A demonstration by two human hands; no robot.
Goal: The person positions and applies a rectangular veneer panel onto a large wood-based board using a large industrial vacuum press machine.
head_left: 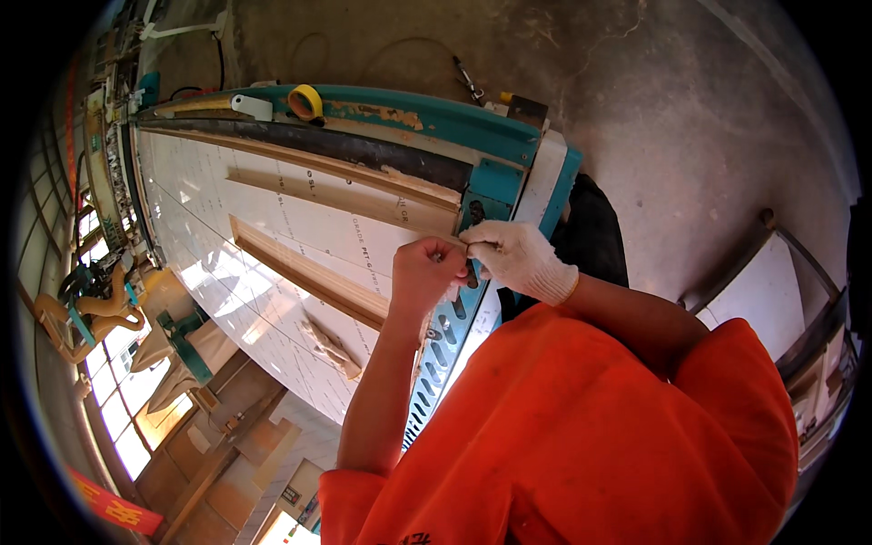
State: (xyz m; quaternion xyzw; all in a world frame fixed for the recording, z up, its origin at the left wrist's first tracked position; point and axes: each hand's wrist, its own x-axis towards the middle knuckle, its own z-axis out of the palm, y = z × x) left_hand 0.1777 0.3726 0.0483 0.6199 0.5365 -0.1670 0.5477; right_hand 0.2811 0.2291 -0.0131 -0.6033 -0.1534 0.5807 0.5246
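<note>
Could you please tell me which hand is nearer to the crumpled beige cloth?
The left hand, beyond and right of the crumpled beige cloth; the gloved right hand is farther right.

Daylight glares through paned windows (113, 416) at the lower left, near a red banner (113, 502); a stained concrete floor (654, 118) spans the upper right.
</note>
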